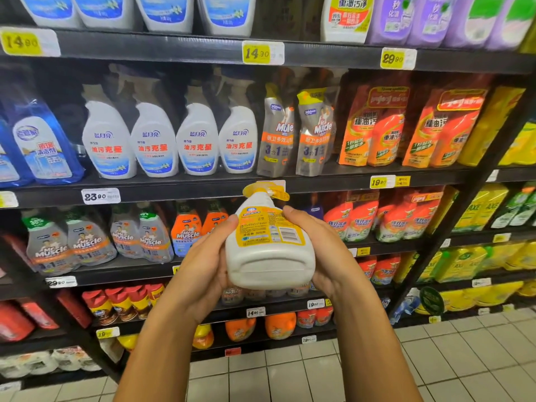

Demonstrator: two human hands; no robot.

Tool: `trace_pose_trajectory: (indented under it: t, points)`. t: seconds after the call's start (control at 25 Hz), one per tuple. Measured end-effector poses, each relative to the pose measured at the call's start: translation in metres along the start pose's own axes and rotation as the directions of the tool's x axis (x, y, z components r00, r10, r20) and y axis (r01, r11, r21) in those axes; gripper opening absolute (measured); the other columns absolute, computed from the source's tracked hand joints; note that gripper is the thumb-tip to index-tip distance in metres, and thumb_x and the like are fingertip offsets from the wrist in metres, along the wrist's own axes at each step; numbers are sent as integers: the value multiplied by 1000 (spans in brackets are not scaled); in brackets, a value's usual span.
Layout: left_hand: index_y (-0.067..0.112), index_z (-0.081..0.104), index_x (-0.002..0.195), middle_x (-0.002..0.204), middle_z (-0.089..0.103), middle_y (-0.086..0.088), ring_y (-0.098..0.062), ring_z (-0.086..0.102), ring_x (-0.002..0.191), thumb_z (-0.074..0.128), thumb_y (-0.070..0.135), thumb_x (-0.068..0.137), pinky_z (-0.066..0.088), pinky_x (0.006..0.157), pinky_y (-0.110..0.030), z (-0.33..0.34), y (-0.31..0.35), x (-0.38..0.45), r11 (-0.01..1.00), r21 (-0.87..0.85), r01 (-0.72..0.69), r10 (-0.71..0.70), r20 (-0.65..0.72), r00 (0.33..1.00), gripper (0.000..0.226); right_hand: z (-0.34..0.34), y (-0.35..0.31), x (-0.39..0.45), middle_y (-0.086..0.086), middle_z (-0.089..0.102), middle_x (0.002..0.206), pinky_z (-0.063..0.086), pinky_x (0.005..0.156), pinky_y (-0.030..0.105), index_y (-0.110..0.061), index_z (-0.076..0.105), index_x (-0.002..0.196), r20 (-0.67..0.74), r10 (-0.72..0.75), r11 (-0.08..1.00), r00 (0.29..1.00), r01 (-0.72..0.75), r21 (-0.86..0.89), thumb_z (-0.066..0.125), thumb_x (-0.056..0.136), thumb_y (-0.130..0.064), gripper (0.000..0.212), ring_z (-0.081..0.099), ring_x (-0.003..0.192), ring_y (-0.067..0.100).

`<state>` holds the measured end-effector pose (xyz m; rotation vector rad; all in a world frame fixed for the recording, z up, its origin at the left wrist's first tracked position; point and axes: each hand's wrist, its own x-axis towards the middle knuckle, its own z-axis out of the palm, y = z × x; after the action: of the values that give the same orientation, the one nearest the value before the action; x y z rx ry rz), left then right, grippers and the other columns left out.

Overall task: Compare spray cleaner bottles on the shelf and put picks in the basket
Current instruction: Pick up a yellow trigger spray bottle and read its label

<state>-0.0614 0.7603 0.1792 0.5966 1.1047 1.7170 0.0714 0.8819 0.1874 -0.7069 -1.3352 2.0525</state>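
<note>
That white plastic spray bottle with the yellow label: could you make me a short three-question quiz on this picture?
1. True or false: both hands hold the white plastic spray bottle with the yellow label.
2. Which faces the camera: A) its barcode side, B) its cap top?
3. What colour is its trigger nozzle?

Key:
1. True: left hand and right hand grip its sides.
2. A.
3. Yellow.

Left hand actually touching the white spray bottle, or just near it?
Touching. The head view shows the left hand cupping the white spray bottle, thumb pressed on its yellow label; the right hand grips the other side.
</note>
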Motion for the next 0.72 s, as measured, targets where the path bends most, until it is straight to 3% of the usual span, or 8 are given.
trace_pose_trajectory:
  t: [0.12, 0.24, 0.4, 0.52, 0.72]
  points:
    - [19, 78, 99, 105, 75, -14, -25, 74, 86, 58, 41, 85, 59, 56, -35, 1, -1, 0, 1000, 12, -6, 6, -24, 1000, 33, 2, 4, 3, 17, 75, 94, 47, 89, 58, -10, 74, 98, -43, 19, 1000, 999, -19, -8, 67, 91, -30, 23, 68, 85, 34]
    - [22, 79, 96, 103, 75, -13, -27, 74, 84, 52, 40, 94, 61, 58, -38, -2, -7, 2, 999, 40, 1, 0, -45, 999, 33, 0, 9, 5, 14, 75, 86, 46, 85, 55, -17, 78, 79, -45, 30, 999, 999, -31, -12, 67, 91, -30, 20, 66, 81, 34]
    - [22, 77, 103, 110, 73, -14, -29, 73, 95, 59, 44, 84, 60, 61, -36, -9, -9, 2, 998, 58, -9, 10, -24, 1000, 34, -2, 14, 5, 14, 76, 94, 57, 75, 42, -12, 73, 95, 4, 0, 1000, 1000, 0, -24, 68, 91, -28, 17, 72, 82, 28]
    - [22, 73, 108, 109, 74, -10, -28, 73, 97, 63, 44, 81, 60, 64, -33, -16, -9, 3, 990, 139, -24, 25, -4, 1000, 36, -5, 18, 5, 15, 75, 105, 59, 81, 40, -13, 71, 110, 43, -83, 993, 996, 86, -75, 66, 92, -22, 21, 73, 94, 29]
    - [41, 59, 126, 122, 70, -1, -23, 68, 110, 57, 41, 89, 60, 77, -33, -32, -20, 4, 965, 254, -69, 39, 123, 992, 36, -6, 27, 5, 13, 75, 103, 59, 74, 35, -16, 60, 125, 107, -205, 964, 973, 220, -152, 72, 85, -17, 41, 73, 93, 29]
